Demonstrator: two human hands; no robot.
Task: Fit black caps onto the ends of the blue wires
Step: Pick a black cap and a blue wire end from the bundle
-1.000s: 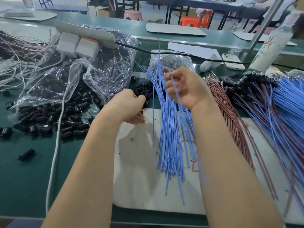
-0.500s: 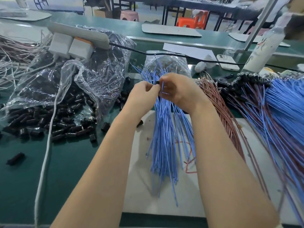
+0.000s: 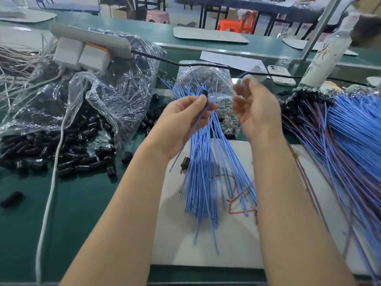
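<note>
Holding: our left hand (image 3: 183, 120) grips 1 bundle of blue wires (image 3: 204, 182) near the upper part, fingers curled round it, thumb on the front.
Hands: 2, both bare, both raised over the white board (image 3: 226, 244).
Wires in the bundle: too many pcs to count; upper ends fan out above the fist, lower ends spread over the board.
Black cap (image 3: 205, 93): 1 pc, just above the left thumb, among the upper wire ends; we cannot tell on which wire it sits.
Right hand (image 3: 255, 112): just beside the bundle on its right side, not touching it, palm turned to the left hand, fingers loosely curled; the tips are blurred, so we cannot tell if they pinch smth.
Loose cap on board (image 3: 185, 163): 1 pc, under the left wrist, just beside the bundle.
Cap heap (image 3: 61, 153): many pcs, not countable, on the green table (image 3: 82, 213) left of our left arm; 1 single cap (image 3: 11, 199) lies apart at far left.
Plastic bags: 2, clear; the big bag (image 3: 127, 79) w/ black caps inside, at left; the small bag (image 3: 206, 76) behind the wire ends, w/ small shiny parts.
Wire pile at right (image 3: 350, 141): 1, blue and red-brown mixed, its capped ends (image 3: 307, 96) at the far side; near the right forearm, well apart from the left hand.
Power strip (image 3: 90, 38): 1, on the big bag, w/ 2 white plugs (image 3: 93, 58).
Others: 1 phone (image 3: 281, 75), 1 white bottle (image 3: 327, 56), both at the back right.
</note>
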